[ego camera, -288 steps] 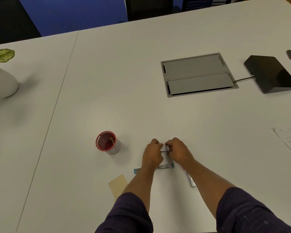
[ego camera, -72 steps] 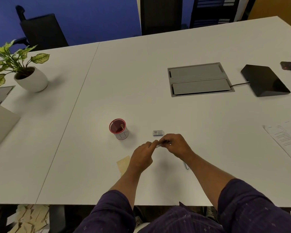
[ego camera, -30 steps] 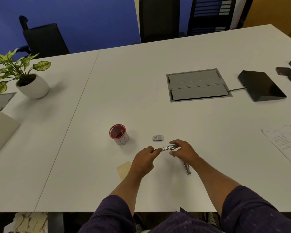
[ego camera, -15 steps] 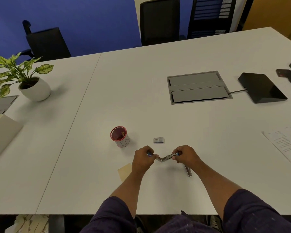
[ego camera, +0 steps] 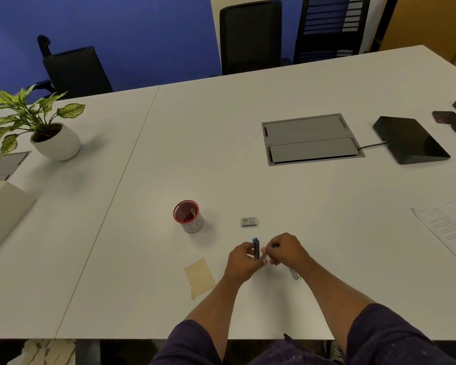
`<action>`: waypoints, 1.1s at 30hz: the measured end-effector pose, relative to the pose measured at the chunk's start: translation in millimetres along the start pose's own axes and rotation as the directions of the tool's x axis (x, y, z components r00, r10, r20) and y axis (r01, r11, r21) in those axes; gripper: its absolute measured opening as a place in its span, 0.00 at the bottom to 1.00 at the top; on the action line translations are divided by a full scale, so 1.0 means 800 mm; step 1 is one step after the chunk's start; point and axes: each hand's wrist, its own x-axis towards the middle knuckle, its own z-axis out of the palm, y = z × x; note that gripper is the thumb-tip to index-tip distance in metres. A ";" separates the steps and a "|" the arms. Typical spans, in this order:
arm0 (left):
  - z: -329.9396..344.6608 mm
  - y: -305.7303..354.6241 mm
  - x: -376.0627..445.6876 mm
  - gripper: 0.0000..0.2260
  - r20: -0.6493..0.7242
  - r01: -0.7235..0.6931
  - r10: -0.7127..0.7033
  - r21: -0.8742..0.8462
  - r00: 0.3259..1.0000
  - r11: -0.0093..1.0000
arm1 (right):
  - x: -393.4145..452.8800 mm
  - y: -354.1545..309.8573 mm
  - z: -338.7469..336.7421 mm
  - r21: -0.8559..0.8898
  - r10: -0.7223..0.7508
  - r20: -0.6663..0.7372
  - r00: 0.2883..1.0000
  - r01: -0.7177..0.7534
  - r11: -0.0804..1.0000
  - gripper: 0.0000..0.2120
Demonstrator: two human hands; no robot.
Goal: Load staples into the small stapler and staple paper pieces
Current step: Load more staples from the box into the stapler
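Note:
My left hand (ego camera: 244, 262) grips the small blue stapler (ego camera: 256, 248), which stands upright with its blue tip up, just above the white table (ego camera: 221, 154). Close on its right, my right hand (ego camera: 287, 250) has its fingers pinched at the stapler's side, on another blue part of it. A small staple box (ego camera: 248, 222) lies on the table just beyond my hands. A tan paper piece (ego camera: 200, 277) lies left of my left wrist. Whether staples sit in the stapler is hidden.
A red-rimmed cup (ego camera: 188, 216) stands to the left of the staple box. A thin metal piece (ego camera: 296, 274) lies under my right wrist. A potted plant (ego camera: 41, 129) is far left, a grey cable hatch (ego camera: 311, 138), a black device (ego camera: 410, 139) and printed sheets (ego camera: 450, 225) to the right.
Half a second ago the stapler was spread open and nearly flat between both hands. It now stands upright in my left hand, with my hands drawn closer together.

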 end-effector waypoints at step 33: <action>-0.004 0.015 -0.022 0.09 0.400 0.357 -0.156 -0.498 0.903 0.790 | 0.000 -0.002 0.018 0.034 0.072 -0.112 0.991 -0.068 0.997 0.29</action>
